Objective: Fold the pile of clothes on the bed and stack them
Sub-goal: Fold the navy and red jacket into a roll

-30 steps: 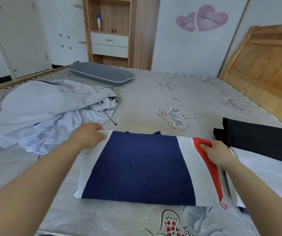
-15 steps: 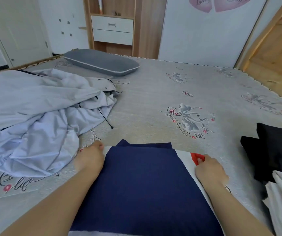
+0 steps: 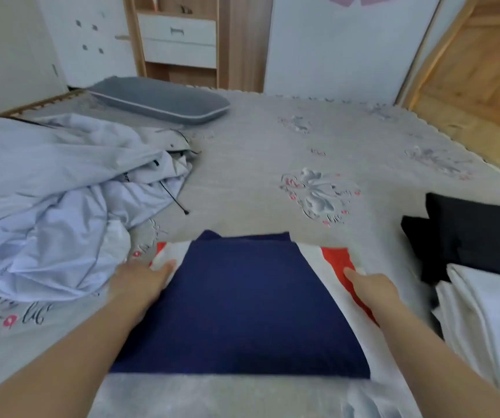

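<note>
Both hands, left hand (image 3: 140,279) and right hand (image 3: 369,285), now press flat with straightened fingers on the navy, white and red folded cloth garment (image 3: 242,303) near the grey patterned bed's (image 3: 257,164) front edge, no longer pinching its corners, so this fold looks finished.

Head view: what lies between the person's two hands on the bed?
In the head view, the navy panel of the folded navy, white and red garment fills the stretch between the left hand and the right hand; nothing else lies there.

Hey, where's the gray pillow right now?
In the head view the gray pillow lies at the far left of the bed, just beyond the crumpled pale jacket and in front of the wooden shelf unit.
</note>
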